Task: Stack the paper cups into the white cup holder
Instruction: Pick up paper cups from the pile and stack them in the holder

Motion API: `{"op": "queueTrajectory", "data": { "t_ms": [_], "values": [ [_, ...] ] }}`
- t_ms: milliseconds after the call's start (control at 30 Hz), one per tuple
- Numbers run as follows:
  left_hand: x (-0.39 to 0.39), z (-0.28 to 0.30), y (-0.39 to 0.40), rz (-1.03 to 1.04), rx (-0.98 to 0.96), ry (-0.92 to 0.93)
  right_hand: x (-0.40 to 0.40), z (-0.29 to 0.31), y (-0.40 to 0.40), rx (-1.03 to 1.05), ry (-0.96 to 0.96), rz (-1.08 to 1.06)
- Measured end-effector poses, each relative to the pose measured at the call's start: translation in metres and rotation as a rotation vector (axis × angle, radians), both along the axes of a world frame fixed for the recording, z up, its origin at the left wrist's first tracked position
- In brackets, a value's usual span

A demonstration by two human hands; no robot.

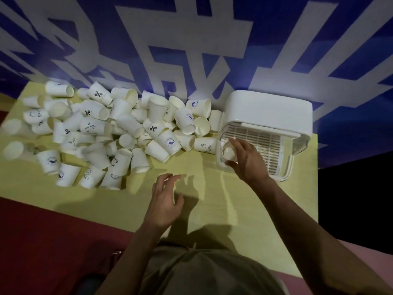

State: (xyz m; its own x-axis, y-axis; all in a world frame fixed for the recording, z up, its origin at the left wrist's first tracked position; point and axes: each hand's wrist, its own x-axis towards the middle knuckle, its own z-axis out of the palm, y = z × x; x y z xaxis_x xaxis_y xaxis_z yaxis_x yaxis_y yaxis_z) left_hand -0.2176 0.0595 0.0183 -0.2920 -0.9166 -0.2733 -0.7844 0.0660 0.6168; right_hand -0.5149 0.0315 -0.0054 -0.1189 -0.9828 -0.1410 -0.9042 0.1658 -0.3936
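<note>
The right hand (246, 159) holds one paper cup (229, 151), fingers and thumb curled round it, at the front left corner of the white cup holder (270, 111), which stands at the right edge of the yellow table (212, 201). The cup looks to be going onto the ribbed white tray (263, 143) inside the holder, but its exact place there is hard to tell. To do this step well, I think the hand should keep the cup straight, push it in gently and not squash its thin sides. The left hand (165, 201) hovers over the middle of the table near the front edge, fingers loosely bent, holding nothing. It is close to the big pile of cups (119, 128) that covers the left and back of the table, some right beside the holder's left wall. Those nearest cups could get bumped. Behind the table hangs a blue and white cloth (191, 39)
</note>
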Motion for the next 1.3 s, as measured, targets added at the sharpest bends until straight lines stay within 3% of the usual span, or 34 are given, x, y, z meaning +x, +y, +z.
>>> {"op": "queueTrajectory", "data": {
  "t_ms": [267,533,933,1100,1300],
  "values": [
    [0.024,-0.002,-0.042,-0.060,0.005,0.043,0.027,0.020,0.020,-0.023,0.044,-0.150],
    [0.022,0.010,-0.133,-0.078,-0.113,0.154,0.090,0.049,-0.003,-0.150,0.000,-0.055],
    [-0.037,-0.005,-0.235,-0.230,0.016,-0.016,0.117,-0.023,-0.089,0.202,0.101,-0.021],
    [-0.052,-0.022,-0.243,-0.233,0.078,-0.018,0.109,-0.050,-0.089,0.260,0.149,0.018],
    [-0.054,-0.028,-0.242,-0.227,0.029,0.018,0.117,-0.037,-0.098,0.215,0.117,-0.026]
  ]
}}
